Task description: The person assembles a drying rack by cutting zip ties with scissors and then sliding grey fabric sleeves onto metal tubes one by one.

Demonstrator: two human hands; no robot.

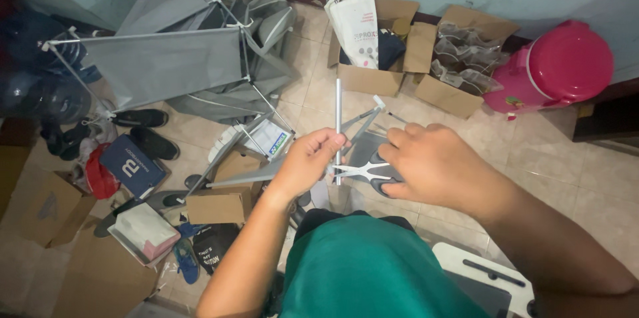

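- One grey metal rod (pixel 338 112) stood upright between the hands, over the person's lap, its foot meeting a white plastic multi-pronged connector (pixel 361 171).
- The left hand (pixel 307 160) came in from below, forearm angled up, fingers curled and pinching the rod near the connector.
- The right hand (pixel 436 165) lay knuckles up, fingers folded onto the connector's right side.
- Beyond on the tiled floor lay a grey fabric frame (pixel 166 65), open cardboard boxes (pixel 399 58) and a pink lidded container (pixel 559 68).
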